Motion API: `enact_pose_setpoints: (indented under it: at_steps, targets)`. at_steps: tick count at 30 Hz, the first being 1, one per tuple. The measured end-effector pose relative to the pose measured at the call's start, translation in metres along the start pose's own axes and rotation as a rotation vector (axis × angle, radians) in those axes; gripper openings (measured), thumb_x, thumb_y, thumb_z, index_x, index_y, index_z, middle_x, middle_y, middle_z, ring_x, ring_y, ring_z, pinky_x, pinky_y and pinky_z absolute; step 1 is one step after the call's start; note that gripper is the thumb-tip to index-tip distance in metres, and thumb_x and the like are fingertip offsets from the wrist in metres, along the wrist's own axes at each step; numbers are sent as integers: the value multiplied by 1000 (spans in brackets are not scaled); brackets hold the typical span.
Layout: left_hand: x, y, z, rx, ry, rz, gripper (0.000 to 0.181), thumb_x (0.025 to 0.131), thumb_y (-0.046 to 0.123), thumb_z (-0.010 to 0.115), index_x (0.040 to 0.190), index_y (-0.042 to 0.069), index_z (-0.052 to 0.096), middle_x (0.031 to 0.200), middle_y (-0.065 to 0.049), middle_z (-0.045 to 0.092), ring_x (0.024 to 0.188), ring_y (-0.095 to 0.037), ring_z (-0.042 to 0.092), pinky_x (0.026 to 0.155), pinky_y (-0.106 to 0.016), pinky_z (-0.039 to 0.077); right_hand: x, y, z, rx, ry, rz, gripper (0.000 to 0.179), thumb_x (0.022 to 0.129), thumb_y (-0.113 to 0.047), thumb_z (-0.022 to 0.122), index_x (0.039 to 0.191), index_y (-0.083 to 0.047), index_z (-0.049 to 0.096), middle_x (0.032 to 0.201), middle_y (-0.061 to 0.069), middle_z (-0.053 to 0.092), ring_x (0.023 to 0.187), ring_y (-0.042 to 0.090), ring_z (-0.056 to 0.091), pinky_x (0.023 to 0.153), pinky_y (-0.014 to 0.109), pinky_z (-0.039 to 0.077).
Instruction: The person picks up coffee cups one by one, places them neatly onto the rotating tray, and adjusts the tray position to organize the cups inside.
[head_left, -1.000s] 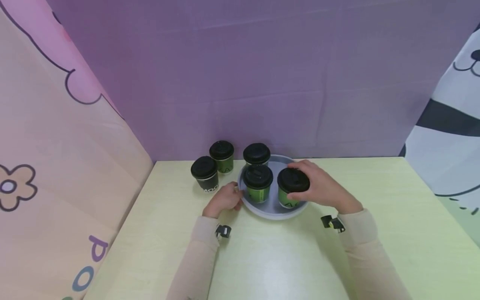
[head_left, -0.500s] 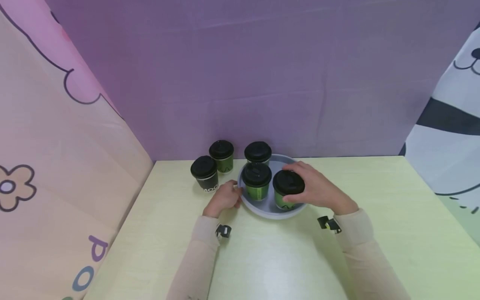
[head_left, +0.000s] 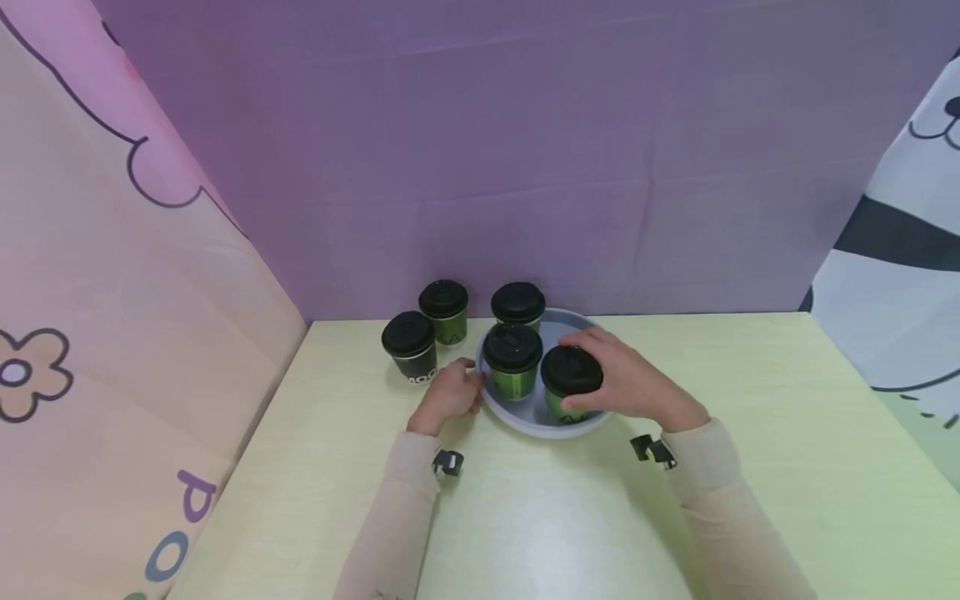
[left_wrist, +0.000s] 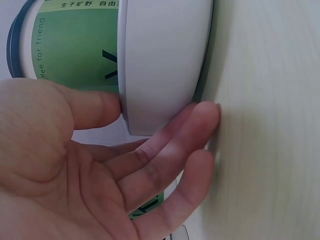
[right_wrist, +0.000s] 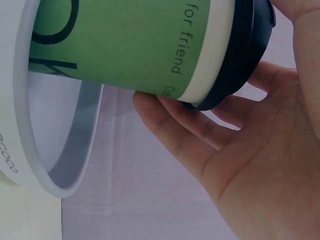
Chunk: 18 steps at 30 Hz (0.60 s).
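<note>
Purple cloth (head_left: pixel 480 167) at the back, pale table (head_left: pixel 570 521) below, printed side cloths (head_left: pixel 142 333) left and right. Round grey tray (head_left: pixel 551 431) toward the table's back edge, low wall.

Key relation: held cup (right_wrist: pixel 145 45) directly left of the right palm, inside the fingers of the right hand (head_left: pixel 626 379). Gripped high, close under the black lid (right_wrist: pixel 245 60), thumb on the near side, fingers on the far side. Long axis roughly vertical, lid up. Placed over the front part of the tray, base down past rim level in the right wrist view. Contact with tray floor hidden, can't tell.

Left hand (head_left: pixel 450 396) on the opposite side of the tray: pinching its wall, thumb at the rim, fingers curled low round the outside. Clearly farther from the held cup than the right.

Tray contents: middle cup (head_left: pixel 513 362), green, upright, just left of and slightly behind the held cup; touching or barely apart, can't tell. Rear cup (head_left: pixel 518 304) behind that, base hidden; inside the tray or just past its rim, can't tell.

Outside the tray, to the left: dark cup (head_left: pixel 410 346) and back-left green cup (head_left: pixel 445 312), both lidded, both on the table, just beside each other.
</note>
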<state>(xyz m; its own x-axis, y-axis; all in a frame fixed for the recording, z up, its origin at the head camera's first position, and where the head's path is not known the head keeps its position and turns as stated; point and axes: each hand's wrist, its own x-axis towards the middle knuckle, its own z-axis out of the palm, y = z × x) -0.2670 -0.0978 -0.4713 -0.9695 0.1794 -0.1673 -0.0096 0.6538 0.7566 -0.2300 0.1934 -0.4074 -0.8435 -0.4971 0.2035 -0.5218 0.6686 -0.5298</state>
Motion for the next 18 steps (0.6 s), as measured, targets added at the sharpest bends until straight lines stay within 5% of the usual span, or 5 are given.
enact_pose_setpoints:
  at_steps: [7,18]
  targets:
    - [1,0,0,-1,21,-10,48,107,27,49,146,-1,49,79,-9,72,63,-18,67,79,-34,53,0,-1,1,5,0,-9,86,72,-39,93,143,-9,54,140,11,55,127,30,55,106,55,46]
    - [3,0,2,-5,37,-44,46,108,28,48,147,4,50,78,-10,72,65,-19,67,64,-27,48,1,-1,5,0,-5,-8,86,72,-42,93,143,-12,54,138,9,56,125,28,54,103,54,47]
